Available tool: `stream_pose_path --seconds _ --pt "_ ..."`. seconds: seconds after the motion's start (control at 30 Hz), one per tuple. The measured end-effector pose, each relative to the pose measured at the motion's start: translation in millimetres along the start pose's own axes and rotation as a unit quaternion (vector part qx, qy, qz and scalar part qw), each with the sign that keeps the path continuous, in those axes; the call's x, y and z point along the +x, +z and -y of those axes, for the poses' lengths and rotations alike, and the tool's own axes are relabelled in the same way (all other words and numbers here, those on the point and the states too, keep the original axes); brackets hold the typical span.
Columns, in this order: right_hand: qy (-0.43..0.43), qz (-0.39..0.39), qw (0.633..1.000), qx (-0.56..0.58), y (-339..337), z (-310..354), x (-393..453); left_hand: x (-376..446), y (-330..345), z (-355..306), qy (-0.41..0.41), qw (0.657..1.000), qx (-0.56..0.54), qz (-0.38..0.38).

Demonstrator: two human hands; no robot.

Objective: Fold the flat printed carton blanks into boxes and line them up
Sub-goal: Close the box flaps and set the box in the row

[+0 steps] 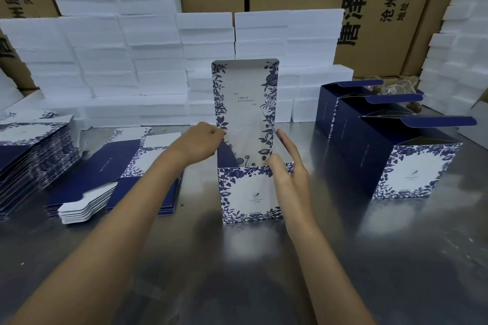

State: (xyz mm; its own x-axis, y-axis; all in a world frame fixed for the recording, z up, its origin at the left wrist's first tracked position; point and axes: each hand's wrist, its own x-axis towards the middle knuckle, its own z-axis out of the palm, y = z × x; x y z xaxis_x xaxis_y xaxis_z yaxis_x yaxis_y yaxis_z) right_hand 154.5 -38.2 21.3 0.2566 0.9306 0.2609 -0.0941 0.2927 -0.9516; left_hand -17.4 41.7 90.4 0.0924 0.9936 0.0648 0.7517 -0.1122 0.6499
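Note:
A blue-and-white floral carton stands half folded at the table's centre, its long printed lid flap upright at the back. My left hand pinches the carton's left top edge with curled fingers. My right hand lies with straight fingers along the right wall, thumb at the front top corner. Flat blanks lie in a pile to the left, with a taller stack further left. A row of folded boxes, lids open, runs back along the right.
The steel table is bare and shiny in front. White foam blocks are piled along the back and at the right edge. Brown shipping cartons with printed characters form the wall behind.

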Motion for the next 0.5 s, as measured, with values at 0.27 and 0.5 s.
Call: stream_pose_path --seconds 0.27,0.5 --pt "0.015 0.011 1.0 -0.005 -2 8 1 -33 23 3 0.042 0.96 -0.19 -0.201" --pt "0.075 0.063 0.995 0.009 -9 30 -1 -59 42 23 0.028 0.897 -0.435 -0.072"
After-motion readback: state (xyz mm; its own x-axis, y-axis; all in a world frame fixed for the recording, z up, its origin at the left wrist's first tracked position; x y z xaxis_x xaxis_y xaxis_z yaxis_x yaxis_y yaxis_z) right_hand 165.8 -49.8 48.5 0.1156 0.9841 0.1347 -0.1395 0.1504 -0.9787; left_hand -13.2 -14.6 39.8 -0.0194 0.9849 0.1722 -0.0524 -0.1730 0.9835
